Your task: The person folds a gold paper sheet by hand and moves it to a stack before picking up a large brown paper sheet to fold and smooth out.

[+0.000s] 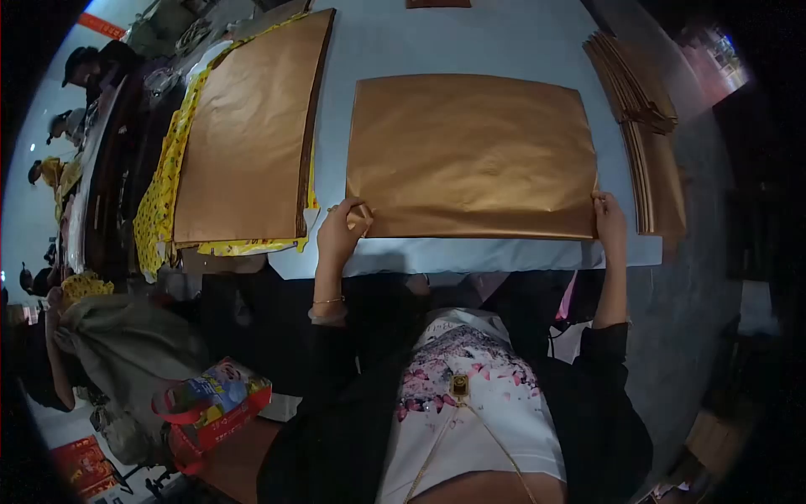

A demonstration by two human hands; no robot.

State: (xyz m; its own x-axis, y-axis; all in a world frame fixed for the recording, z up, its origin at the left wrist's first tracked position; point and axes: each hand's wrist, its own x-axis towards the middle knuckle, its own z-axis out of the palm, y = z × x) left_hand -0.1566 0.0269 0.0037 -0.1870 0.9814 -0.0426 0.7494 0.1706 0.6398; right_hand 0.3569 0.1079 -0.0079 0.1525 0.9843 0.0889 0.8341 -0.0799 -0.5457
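Observation:
A wide sheet of shiny brown paper point(474, 155) lies flat in front of me, with a folded-looking strip along its near edge. At its near left corner my left hand point(338, 237) is closed on the paper, which is creased and bent up by the fingers. My right hand point(611, 223) pinches the near right corner between thumb and fingers. Under the sheet is a table with a pale blue-white cover point(504, 256).
To the left, a thick stack of brown paper point(252, 126) rests on yellow patterned wrapping point(164, 202). Bundled folded brown paper point(642, 134) lies along the right edge. A red box point(222, 403) stands at lower left. Several people point(101, 63) are beyond on the left.

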